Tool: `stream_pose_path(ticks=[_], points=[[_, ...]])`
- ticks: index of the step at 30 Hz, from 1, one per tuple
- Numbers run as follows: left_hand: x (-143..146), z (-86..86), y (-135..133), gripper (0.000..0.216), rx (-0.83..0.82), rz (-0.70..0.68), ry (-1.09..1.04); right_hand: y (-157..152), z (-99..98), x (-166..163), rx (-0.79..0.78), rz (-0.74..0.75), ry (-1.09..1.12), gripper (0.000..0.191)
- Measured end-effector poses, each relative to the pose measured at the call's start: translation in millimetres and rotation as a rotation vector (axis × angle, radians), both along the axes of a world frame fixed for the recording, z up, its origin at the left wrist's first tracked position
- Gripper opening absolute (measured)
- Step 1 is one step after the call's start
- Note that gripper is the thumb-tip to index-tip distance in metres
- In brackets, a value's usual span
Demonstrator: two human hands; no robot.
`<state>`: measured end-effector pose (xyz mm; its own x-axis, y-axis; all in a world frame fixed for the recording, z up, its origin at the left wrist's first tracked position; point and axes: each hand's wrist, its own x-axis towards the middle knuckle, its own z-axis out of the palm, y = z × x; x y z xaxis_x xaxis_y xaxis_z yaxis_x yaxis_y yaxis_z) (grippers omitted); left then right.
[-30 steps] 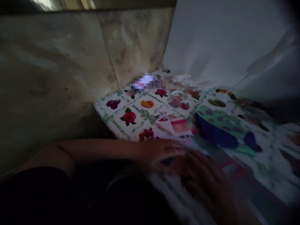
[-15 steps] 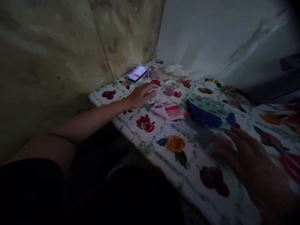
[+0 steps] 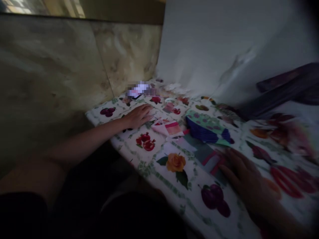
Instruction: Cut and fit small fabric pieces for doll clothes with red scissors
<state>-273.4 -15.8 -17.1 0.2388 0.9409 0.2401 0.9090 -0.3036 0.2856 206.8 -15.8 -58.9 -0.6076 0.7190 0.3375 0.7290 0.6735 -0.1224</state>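
My left hand [image 3: 139,115] lies flat on the fruit-and-flower tablecloth [image 3: 159,172], fingers stretched toward a pink and white paper piece [image 3: 171,128]. A lit phone [image 3: 138,90] rests a little beyond that hand, near the wall corner. My right hand [image 3: 245,174] lies open at the lower right, its fingers resting on a grey sheet with red stripes [image 3: 208,159]. Between the hands sits a folded paper in blue and green with purple dots [image 3: 208,127]. The picture is dim and partly blurred.
A marbled wall [image 3: 62,83] stands at the left and a white wall [image 3: 211,43] behind the table. Small scraps and a ring-like thing [image 3: 171,101] lie near the far edge. A dark purple object [image 3: 286,86] rests at the right. The table edge [image 3: 139,169] runs diagonally by my lap.
My left hand reached from near my right hand out toward the phone and has drawn back slightly. My right hand shifted onto the striped sheet. The view has swung about.
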Motion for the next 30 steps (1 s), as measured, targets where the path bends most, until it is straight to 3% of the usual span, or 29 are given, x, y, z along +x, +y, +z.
stream_pose_path(ticks=[4,8,15,20,22,25,30], points=[[17,14.6,10,0.052,0.046,0.03,-0.078,-2,6.0,-8,0.007,-0.138,-0.03,0.065],[47,20.1,16,0.051,0.006,-0.065,-0.151,-2,9.7,-11,0.006,-0.161,-0.08,0.061],[105,16.6,-3,0.053,-0.048,-0.218,-0.223,-30,26.3,-7,0.022,-0.205,0.008,0.06],[135,8.7,-11,0.047,0.041,-0.356,-0.191,-35,31.7,-2,-0.024,-0.309,0.145,0.053],[139,5.6,-6,0.048,0.069,-0.324,-0.157,-28,30.1,5,-0.009,-0.314,0.211,0.05],[137,1.5,2,0.041,0.144,-0.165,-0.148,-16,27.6,19,-0.003,-0.371,0.246,0.047],[140,1.1,-2,0.041,0.159,-0.158,-0.096,-10,26.5,31,-0.036,-0.423,0.234,0.048]])
